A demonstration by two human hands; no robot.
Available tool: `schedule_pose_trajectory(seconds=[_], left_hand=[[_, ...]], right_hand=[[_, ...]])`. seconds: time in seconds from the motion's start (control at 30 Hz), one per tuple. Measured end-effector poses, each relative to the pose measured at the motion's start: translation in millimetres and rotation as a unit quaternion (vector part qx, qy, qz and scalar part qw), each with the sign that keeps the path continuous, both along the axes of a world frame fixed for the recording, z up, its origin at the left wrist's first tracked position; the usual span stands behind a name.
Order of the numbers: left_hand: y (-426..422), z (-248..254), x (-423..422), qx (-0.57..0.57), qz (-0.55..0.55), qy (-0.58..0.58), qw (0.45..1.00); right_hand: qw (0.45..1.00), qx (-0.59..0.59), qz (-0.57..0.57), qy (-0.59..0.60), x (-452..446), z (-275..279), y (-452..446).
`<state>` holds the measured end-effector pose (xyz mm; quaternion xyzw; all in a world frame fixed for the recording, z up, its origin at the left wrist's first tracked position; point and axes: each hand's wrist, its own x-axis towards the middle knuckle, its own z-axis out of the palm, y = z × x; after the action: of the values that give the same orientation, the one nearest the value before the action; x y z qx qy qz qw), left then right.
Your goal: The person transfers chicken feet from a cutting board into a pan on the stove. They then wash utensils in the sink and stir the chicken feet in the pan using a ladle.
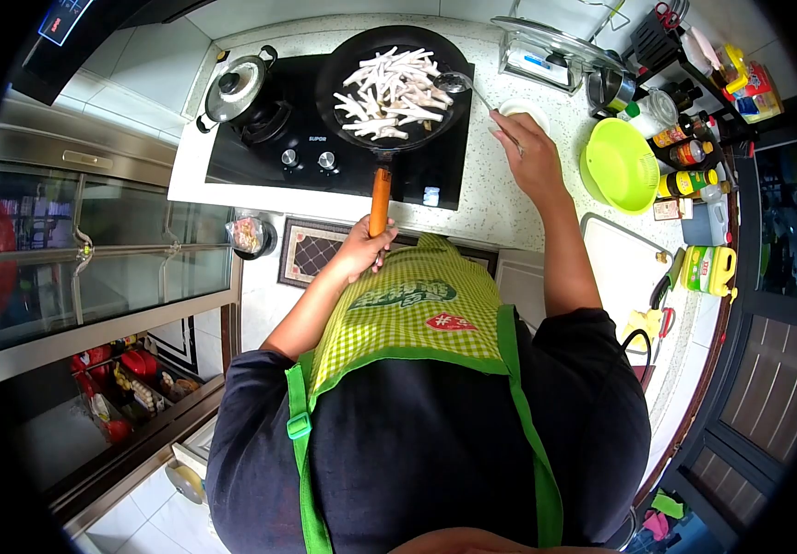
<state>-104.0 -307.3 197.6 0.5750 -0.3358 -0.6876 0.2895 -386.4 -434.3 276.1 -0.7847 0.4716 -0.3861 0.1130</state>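
A black wok (pixel 332 69) stands on the glass cooktop, full of pale, thin pieces (pixel 394 88) that look like chicken feet. My left hand (pixel 367 247) is closed round the end of the wok's orange wooden handle (pixel 380 198). In my right hand (pixel 532 157) is a metal ladle (pixel 479 97); the hand is right of the wok above the counter. The ladle's bowl is over the wok's right rim, beside the food. A white bowl (pixel 526 111) sits partly hidden behind my right hand.
A lidded pot (pixel 237 88) occupies the left burner of the cooktop (pixel 260 175). To the right are a green basin (pixel 618 166), sauce bottles (pixel 689 182), a cutting board (pixel 624 263) and a yellow oil jug (pixel 710 270). A glass lid (pixel 560 42) leans at the back.
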Motion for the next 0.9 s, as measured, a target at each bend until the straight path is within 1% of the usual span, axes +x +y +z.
schedule_pose_trajectory(seconds=[0.37, 0.53, 0.9], left_hand=[[0.2, 1.3, -0.1, -0.004, -0.001, 0.013, 1.0], [0.1, -0.1, 0.2, -0.005, 0.002, 0.008, 1.0], [0.1, 0.1, -0.2, 0.0, 0.005, 0.003, 1.0]], right_hand=[[1.0, -0.003, 0.003, -0.011, -0.5, -1.2, 0.3], [1.0, 0.023, -0.003, -0.001, -0.3, -0.4, 1.6], [1.0, 0.002, 0.0, -0.006, 1.4, 1.4, 0.9]])
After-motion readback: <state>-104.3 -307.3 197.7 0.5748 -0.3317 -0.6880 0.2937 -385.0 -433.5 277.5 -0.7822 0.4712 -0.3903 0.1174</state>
